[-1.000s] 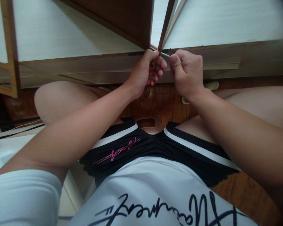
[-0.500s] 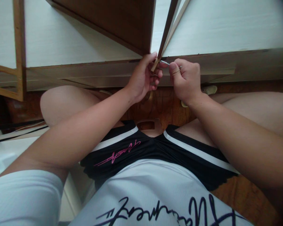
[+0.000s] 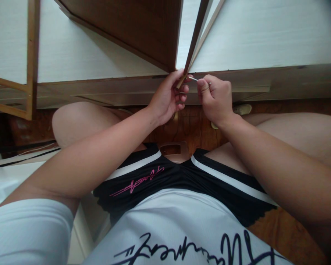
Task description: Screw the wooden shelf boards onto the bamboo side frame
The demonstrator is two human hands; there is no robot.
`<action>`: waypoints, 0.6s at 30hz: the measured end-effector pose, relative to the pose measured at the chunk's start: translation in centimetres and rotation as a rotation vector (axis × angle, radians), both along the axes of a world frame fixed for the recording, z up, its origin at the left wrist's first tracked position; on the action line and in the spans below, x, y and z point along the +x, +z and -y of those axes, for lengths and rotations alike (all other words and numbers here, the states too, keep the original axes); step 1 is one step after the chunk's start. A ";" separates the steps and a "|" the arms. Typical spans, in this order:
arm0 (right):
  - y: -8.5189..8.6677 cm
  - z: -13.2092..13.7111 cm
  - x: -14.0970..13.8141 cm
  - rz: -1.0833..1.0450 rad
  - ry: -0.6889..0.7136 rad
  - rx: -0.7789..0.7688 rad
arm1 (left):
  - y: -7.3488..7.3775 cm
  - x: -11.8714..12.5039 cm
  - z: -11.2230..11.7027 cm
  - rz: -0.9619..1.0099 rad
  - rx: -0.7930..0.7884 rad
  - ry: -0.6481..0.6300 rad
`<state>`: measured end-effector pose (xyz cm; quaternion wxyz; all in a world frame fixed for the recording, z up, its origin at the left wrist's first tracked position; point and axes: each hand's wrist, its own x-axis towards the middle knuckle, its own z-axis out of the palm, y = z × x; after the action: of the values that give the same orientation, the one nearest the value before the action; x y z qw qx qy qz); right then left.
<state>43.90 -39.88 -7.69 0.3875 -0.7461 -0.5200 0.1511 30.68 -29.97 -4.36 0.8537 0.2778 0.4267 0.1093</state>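
Pinched between the thumb and curled fingers of the right hand point(image 3: 217, 97), a thin, straight, silver metal rod point(image 3: 193, 78) is held near the upper centre of the frame. By the left hand point(image 3: 167, 95), just beside it, the lower end of a slim, dark-brown wooden strip point(image 3: 195, 38) is gripped, with the thumb laid against 1 side and the fingers loosely bent around the other.

Across the whole top of the frame, a white, faintly grained tabletop point(image 3: 270, 35) is spread, its front edge worn to brown. The bottom centre is filled by a white shirt point(image 3: 165, 217) marked with black script, and above it black shorts point(image 3: 220, 186) are seen, trimmed with 2 white bands and printed with pink lettering. At the upper centre, a broad, dark-brown wooden panel point(image 3: 135, 31) is stood on the tabletop, its lower corner set near the left thumb. At the upper left, an open, light-brown wooden frame point(image 3: 33, 60) is placed partly beyond the table edge. Between the thighs, part of a beige stool point(image 3: 183, 149) with a rectangular opening is shown above a brown wooden floor point(image 3: 200, 129).

The strip is slanted down from the top of the frame to the left hand. The rod is pointed leftward at its lower end; whether the 2 are touching cannot be told.
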 end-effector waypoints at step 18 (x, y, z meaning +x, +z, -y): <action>0.1 -0.2 -0.4 0.006 0.056 0.020 | -0.8 -0.4 -0.2 -0.105 0.225 0.052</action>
<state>43.55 -39.68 -7.55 0.3891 -0.7279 -0.5431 0.1545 30.27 -29.79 -5.21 0.7904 0.3662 0.4630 0.1639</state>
